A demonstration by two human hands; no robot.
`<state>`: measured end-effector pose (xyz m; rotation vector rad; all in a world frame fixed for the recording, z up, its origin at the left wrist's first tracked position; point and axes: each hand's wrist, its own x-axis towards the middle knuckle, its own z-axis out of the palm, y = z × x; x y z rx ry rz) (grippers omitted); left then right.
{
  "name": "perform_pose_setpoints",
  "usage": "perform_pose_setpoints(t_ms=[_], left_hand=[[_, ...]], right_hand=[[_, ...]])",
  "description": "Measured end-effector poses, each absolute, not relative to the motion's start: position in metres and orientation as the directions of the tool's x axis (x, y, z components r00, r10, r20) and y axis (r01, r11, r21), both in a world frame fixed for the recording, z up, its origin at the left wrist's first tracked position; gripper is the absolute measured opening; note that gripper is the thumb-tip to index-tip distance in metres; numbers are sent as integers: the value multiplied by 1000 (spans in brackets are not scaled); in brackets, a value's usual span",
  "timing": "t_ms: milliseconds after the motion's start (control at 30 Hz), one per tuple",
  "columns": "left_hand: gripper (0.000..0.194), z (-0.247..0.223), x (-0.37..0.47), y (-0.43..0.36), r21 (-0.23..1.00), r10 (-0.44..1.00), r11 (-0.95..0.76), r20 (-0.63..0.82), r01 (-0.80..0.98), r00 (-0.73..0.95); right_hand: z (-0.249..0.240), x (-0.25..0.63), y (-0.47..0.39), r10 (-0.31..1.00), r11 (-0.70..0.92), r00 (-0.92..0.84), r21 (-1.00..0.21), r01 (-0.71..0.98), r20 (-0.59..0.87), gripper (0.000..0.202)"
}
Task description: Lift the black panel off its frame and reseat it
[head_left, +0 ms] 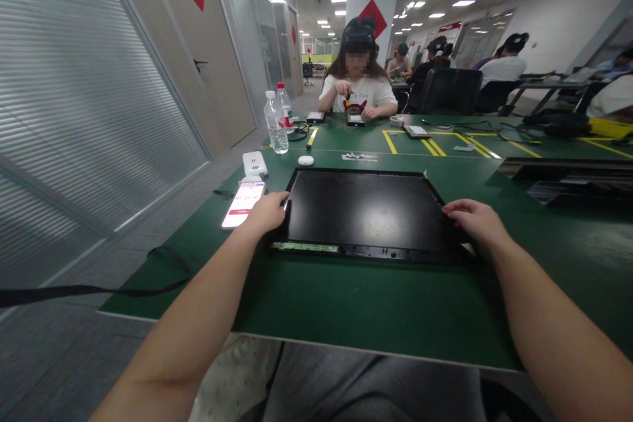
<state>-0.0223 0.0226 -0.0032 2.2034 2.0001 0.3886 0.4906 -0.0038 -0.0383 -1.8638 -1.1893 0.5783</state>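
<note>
A dark flat screen panel (366, 208) lies face up on the green table (376, 310), with a black frame around it and a green circuit strip (305, 247) along its near left edge. My left hand (270, 211) grips the panel's left edge, the fingers closed and partly hidden beside it. At the right edge, my right hand (472, 217) pinches the frame between thumb and fingers. Just left of my left hand lies a lit phone (242, 204).
A white device (254, 163), a small white case (306, 161) and two bottles (277, 125) stand at the back left. Across the table sits a person (359, 89) handling a small device. Dark panels (568, 175) lie at the right.
</note>
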Motion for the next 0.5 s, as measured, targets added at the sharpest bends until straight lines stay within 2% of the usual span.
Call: perform_pose_setpoints(t_ms=[133, 267, 500], left_hand=[[63, -1, -20, 21, 283, 995, -64, 89, 957, 40], [59, 0, -20, 21, 263, 997, -51, 76, 963, 32], [29, -2, -24, 24, 219, 997, -14, 74, 976, -2]], right_hand=[[-38, 490, -3, 910, -194, 412, -840, 506, 39, 15], [-38, 485, -5, 890, -212, 448, -792, 572, 85, 14], [-37, 489, -9, 841, -218, 515, -766, 604, 167, 19]])
